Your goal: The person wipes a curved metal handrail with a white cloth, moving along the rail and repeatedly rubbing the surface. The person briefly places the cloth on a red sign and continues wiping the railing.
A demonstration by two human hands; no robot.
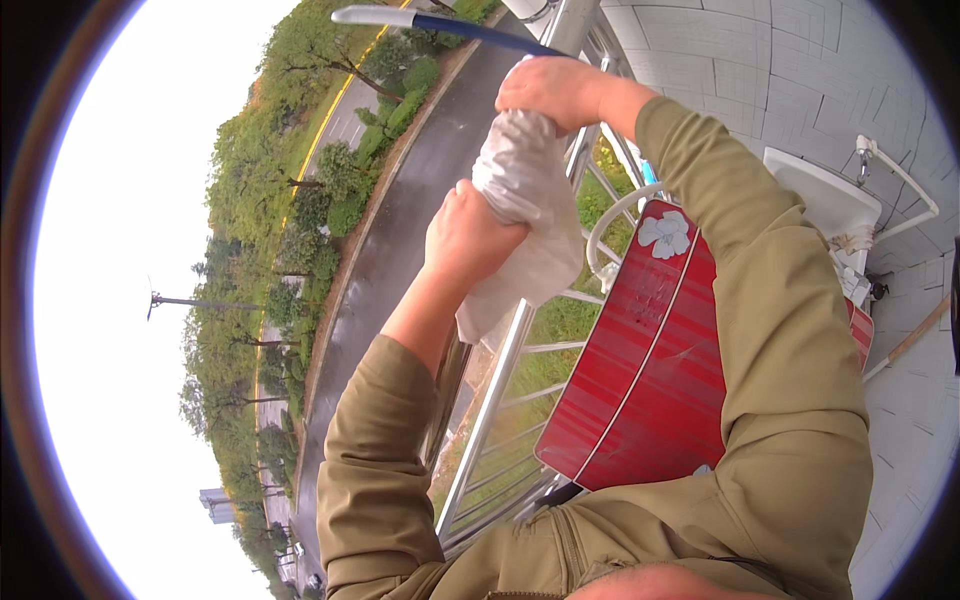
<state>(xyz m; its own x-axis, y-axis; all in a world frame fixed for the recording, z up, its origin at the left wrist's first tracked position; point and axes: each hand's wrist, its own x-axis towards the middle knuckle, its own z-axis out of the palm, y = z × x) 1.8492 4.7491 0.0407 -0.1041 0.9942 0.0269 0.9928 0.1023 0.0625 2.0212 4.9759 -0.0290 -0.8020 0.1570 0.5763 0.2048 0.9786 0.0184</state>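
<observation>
My left hand grips a bunched white cloth from its near left side. Higher up, the fingers of my right hand are closed on the cloth's gathered top end. The loose lower part of the fabric hangs past my left hand, in front of a metal railing. A curved dark blue bar with a pale tip, like one arm of a clothes hanger, sticks out leftward beside my right hand. Whether that hand also holds the bar is hidden.
A glossy red panel with a flower pattern stands right of the railing, a pale hose beside its top corner. Farther right are a white basin, a tap and a wooden stick by the tiled wall. Beyond the railing lie a road and trees.
</observation>
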